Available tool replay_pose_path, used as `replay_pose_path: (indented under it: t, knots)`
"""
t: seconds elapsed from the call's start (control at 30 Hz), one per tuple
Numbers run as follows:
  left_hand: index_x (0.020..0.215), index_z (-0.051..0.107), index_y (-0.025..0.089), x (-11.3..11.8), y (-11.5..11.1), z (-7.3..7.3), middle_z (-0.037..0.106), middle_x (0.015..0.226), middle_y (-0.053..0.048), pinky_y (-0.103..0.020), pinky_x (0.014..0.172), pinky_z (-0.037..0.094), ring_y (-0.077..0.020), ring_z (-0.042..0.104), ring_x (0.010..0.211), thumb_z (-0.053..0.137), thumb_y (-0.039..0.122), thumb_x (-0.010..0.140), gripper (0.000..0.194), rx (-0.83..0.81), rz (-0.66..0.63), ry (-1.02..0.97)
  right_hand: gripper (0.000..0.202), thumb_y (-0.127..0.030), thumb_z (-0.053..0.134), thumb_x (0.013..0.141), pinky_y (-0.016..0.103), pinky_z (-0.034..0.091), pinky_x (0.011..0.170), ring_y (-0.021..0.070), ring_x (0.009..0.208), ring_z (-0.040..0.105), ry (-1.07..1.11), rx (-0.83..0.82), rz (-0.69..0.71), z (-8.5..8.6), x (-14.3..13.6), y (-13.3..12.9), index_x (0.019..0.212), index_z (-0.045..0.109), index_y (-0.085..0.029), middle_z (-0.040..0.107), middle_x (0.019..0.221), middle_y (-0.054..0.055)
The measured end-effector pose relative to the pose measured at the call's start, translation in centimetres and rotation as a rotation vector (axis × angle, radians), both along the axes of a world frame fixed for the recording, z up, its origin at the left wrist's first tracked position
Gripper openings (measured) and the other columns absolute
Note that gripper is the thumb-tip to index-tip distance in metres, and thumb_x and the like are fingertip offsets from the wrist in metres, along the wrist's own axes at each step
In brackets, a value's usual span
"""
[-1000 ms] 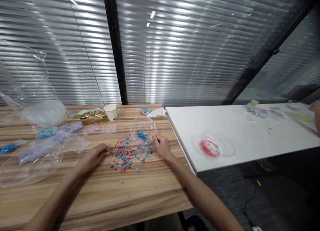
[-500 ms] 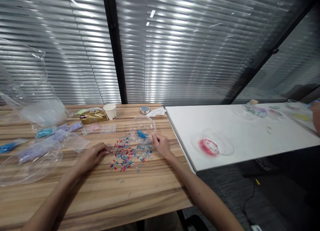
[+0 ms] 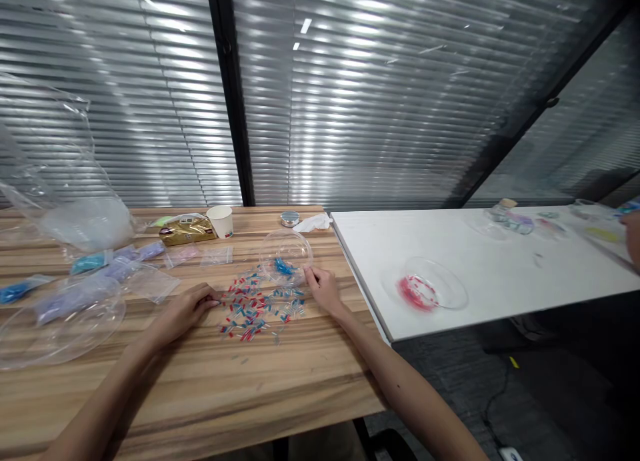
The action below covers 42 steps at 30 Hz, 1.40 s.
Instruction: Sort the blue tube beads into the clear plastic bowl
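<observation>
On the wooden table we've got both hands down at the edges of a scattered pile of little red, blue and clear tubes, way too many to count, so we're calling it several dozen. Left hand sits at the pile's left edge with the fingertips drawn together right at the nearest pieces; looks like a pinch, but we can't tell if anything's actually in it. Right hand rests at the right edge, fingers loosely curled and slightly apart, touching the table just beside the clear bowl, which has a small clump of blue pieces in it. Our read: we're mid-sort, picking colours out of the pile, and the next move needs a neat pinch on one tiny tube without nudging its neighbours. Counts: three clear bowls we can make out — that one, a big one at the left, and one with red pieces on the white table — plus one paper cup, one gold packet, and a handful of small plastic bags
</observation>
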<state>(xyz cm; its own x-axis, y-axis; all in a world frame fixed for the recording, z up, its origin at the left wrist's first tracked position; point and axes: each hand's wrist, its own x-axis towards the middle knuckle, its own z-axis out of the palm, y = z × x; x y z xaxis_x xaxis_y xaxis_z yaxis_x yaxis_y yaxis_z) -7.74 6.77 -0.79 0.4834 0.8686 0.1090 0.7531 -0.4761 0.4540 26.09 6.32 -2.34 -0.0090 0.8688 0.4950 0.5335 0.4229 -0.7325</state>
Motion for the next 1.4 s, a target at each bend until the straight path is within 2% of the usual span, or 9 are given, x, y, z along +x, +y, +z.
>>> replay_pose_path:
  t: [0.53,0.73,1.07,1.4]
  knots:
    - [0.085,0.061,0.021,-0.25,-0.13,-0.22,0.066,0.085,-0.006,-0.031,0.070,0.046,-0.0221,0.062,0.078,0.042,0.044,0.090,0.030,0.021,-0.007,0.001,0.052,-0.051,0.031,0.094,0.026,0.030,0.054,0.0131,0.051,0.047,-0.026,-0.054,0.023,-0.24,0.20,-0.04,0.056,0.048,-0.020,0.054,0.053,0.001]
    - [0.086,0.061,0.021,-0.32,-0.08,-0.40,0.066,0.087,-0.006,-0.031,0.071,0.046,-0.0223,0.062,0.080,0.042,0.043,0.091,0.029,0.008,-0.007,-0.006,0.050,-0.049,0.032,0.094,0.025,0.030,0.054,0.0134,0.052,0.048,-0.025,-0.051,0.032,-0.11,0.23,-0.18,0.057,0.048,-0.020,0.054,0.054,0.001]
    - [0.085,0.061,0.021,-0.23,-0.04,-0.21,0.067,0.085,-0.006,-0.031,0.071,0.046,-0.0219,0.062,0.078,0.042,0.043,0.089,0.030,-0.007,0.001,-0.003,0.050,-0.052,0.030,0.093,0.026,0.026,0.052,0.0117,0.048,0.040,-0.012,-0.022,0.016,0.05,0.12,-0.10,0.054,0.040,-0.021,0.045,0.049,-0.001]
    - [0.086,0.062,0.021,-0.23,0.06,-0.18,0.067,0.084,-0.006,-0.032,0.070,0.046,-0.0236,0.062,0.078,0.041,0.048,0.088,0.034,-0.018,0.011,0.022,0.050,-0.053,0.030,0.093,0.026,0.026,0.051,0.0116,0.047,0.039,-0.004,-0.025,0.017,0.14,0.10,-0.14,0.054,0.039,-0.021,0.044,0.049,-0.002]
